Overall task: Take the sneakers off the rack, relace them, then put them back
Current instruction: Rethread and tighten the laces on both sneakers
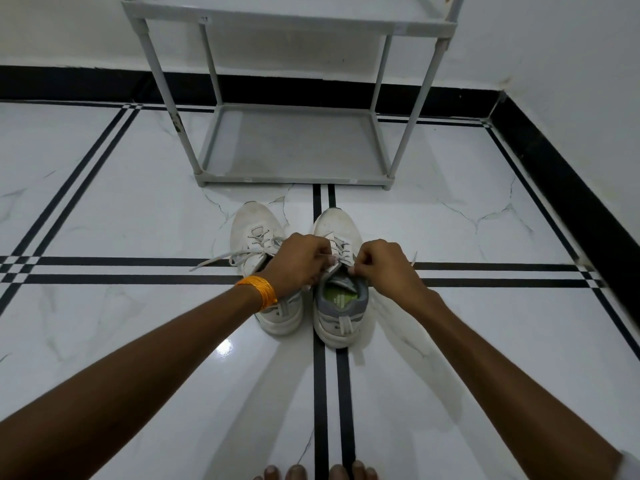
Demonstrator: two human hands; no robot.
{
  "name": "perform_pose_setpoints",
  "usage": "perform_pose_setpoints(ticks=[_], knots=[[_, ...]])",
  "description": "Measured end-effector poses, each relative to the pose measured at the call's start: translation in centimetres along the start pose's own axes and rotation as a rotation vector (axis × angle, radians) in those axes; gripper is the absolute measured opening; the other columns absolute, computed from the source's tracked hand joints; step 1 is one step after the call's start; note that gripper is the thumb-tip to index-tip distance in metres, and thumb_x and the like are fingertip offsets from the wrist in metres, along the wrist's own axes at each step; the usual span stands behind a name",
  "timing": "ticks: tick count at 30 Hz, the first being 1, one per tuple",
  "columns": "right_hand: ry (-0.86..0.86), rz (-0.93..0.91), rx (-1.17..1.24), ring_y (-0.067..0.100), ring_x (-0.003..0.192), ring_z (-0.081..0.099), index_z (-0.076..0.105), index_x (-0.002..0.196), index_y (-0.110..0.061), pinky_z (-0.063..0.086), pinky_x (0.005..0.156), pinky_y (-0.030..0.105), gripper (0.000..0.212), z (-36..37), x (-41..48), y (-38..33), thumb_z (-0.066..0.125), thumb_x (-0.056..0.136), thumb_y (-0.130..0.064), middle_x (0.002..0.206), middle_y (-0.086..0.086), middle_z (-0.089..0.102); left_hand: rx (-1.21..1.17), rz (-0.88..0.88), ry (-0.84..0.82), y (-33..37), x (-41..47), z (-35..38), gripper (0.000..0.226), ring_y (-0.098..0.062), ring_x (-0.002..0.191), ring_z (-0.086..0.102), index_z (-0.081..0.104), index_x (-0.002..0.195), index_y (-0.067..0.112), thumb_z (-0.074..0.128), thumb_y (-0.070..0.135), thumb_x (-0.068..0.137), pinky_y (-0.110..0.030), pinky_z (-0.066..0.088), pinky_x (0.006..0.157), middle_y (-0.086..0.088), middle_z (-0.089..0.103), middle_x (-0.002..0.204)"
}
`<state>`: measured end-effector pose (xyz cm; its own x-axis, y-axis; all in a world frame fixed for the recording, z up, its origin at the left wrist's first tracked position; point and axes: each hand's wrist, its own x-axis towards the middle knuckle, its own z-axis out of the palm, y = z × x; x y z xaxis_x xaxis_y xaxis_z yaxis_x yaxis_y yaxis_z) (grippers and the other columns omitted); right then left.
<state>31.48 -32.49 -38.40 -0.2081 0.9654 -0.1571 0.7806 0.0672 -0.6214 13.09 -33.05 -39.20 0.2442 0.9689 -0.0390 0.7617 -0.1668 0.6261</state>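
Two white sneakers stand side by side on the floor, toes pointing at the rack. The left sneaker (254, 225) has loose grey laces trailing out to the left. The right sneaker (341, 310) has a grey collar and a green insole. My left hand (298, 263), with orange bangles on the wrist, pinches the right sneaker's lace (337, 252) near the tongue. My right hand (384, 268) pinches the same lace at the top eyelets on the other side. A lace end pokes out to the right of my right hand.
A grey shoe rack (294, 178) stands against the wall just beyond the sneakers, its bottom shelf bare. The floor is glossy white tile with black stripes. A black skirting runs along the walls. My toes (315, 472) show at the bottom edge.
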Motion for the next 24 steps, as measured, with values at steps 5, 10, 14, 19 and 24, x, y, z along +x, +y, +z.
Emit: perform_pose_setpoints(ticks=[5,10,14,19,24], knots=[[0.129,-0.061,-0.068,0.022,0.061,0.061,0.059,0.075,-0.013,0.053,0.063,0.036,0.015,-0.6,0.3,1.5,0.065,0.089,-0.013,0.060,0.000,0.060,0.245,0.015,0.040,0.0,-0.2,-0.2,0.020,-0.033,0.076,0.064,0.068,0.082,0.006,0.057,0.020,0.090,-0.031,0.042,0.063,-0.018,0.072,0.080],[0.095,-0.065,-0.289,0.032,0.074,0.062,0.059,0.084,-0.005,0.052,0.066,0.041,0.008,0.5,-0.5,2.8,0.053,0.086,-0.001,0.079,0.011,0.068,0.330,-0.057,-0.013,0.3,0.2,-0.5,0.024,-0.035,0.082,0.062,0.069,0.083,0.005,0.057,0.024,0.089,-0.030,0.034,0.063,-0.020,0.071,0.087],[0.074,-0.042,-0.295,0.033,0.076,0.063,0.060,0.083,-0.005,0.052,0.067,0.042,0.008,0.6,-0.2,2.7,0.053,0.084,-0.001,0.080,0.012,0.068,0.308,-0.076,-0.004,0.0,0.0,-0.5,0.024,-0.032,0.078,0.059,0.069,0.082,0.006,0.056,0.024,0.090,-0.029,0.035,0.064,-0.019,0.071,0.085],[-0.027,0.061,-0.217,0.025,0.081,0.066,0.070,0.083,0.000,0.053,0.069,0.034,0.014,-0.4,0.0,2.1,0.057,0.088,-0.005,0.085,0.012,0.073,0.277,-0.095,0.023,-0.3,-0.4,-0.3,0.025,-0.035,0.081,0.063,0.071,0.084,0.004,0.058,0.025,0.091,-0.033,0.044,0.066,-0.020,0.070,0.083],[-0.277,0.166,0.411,0.017,0.086,0.062,0.071,0.084,-0.007,0.047,0.076,0.028,0.014,-3.1,-0.3,0.5,0.066,0.088,-0.018,0.088,0.004,0.071,0.286,-0.087,0.023,0.0,-0.5,-0.2,0.023,-0.035,0.081,0.063,0.070,0.085,0.004,0.057,0.022,0.089,-0.035,0.047,0.068,-0.021,0.070,0.085]])
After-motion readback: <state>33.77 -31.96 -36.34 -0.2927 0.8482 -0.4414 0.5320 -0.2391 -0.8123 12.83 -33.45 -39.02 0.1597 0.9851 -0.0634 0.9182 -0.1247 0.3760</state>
